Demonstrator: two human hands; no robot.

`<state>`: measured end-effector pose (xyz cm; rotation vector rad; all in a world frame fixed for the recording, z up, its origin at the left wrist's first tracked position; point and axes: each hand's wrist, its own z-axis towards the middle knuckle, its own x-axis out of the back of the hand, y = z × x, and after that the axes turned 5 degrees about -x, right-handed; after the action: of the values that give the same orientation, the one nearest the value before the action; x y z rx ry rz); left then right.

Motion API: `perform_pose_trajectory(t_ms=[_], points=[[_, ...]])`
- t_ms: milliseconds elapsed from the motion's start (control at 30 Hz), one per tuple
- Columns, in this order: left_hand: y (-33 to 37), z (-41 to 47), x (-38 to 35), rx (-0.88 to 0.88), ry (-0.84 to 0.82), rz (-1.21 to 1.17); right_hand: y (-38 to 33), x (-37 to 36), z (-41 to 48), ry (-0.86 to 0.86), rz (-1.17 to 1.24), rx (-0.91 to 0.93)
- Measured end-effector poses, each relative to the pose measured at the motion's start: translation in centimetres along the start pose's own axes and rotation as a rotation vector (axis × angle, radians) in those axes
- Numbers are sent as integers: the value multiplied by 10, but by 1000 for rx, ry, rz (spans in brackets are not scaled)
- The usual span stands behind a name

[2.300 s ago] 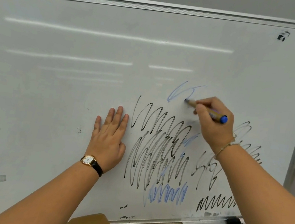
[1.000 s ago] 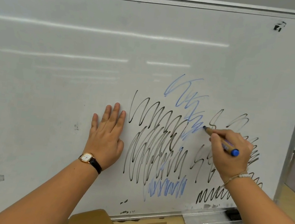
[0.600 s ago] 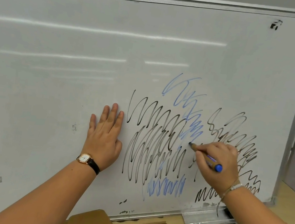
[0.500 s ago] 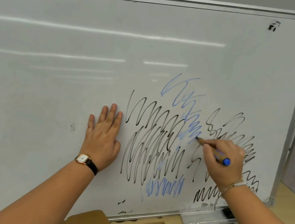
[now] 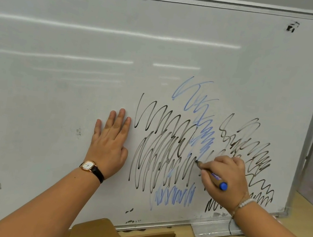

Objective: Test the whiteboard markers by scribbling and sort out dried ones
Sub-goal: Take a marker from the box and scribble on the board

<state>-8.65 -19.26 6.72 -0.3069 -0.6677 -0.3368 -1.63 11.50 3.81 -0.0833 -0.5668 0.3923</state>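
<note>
Black and pale blue zigzag scribbles (image 5: 182,161) cover the white whiteboard (image 5: 81,50).

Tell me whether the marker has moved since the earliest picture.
Yes. The marker went down the whiteboard: its tip was above the black scribble and now sits at its lower right, leaving a blue zigzag.

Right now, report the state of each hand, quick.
Left hand: open, fingers straight, flat on the white whiteboard.
Right hand: gripping the tan blue-ended whiteboard marker, tip on the board.
</note>
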Motion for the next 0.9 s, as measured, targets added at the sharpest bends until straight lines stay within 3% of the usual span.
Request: perform_pose_trajectory(t_ms=[100, 133, 267, 400, 533, 667, 833, 900], points=[[0, -1, 1, 1, 2, -14, 2, 5, 4, 127, 93, -264], [1, -1, 1, 1, 2, -20, 1, 5, 2, 131, 92, -274], [0, -2, 2, -17, 0, 2, -1, -1, -12, -29, -30, -32], [2, -3, 4, -6, 6, -4, 4, 5, -9, 74, 1, -210], [2, -4, 3, -2, 10, -12, -1, -4, -24, -67, -61, 34], [2, -4, 3, -11, 15, -3, 6, -1, -23, 7, -26, -147], [1, -6, 2, -8, 23, -25, 0, -9, -43, -214, -88, 91], [1, -7, 1, -6, 26, -28, 4, -7, -42, -151, -25, -89]])
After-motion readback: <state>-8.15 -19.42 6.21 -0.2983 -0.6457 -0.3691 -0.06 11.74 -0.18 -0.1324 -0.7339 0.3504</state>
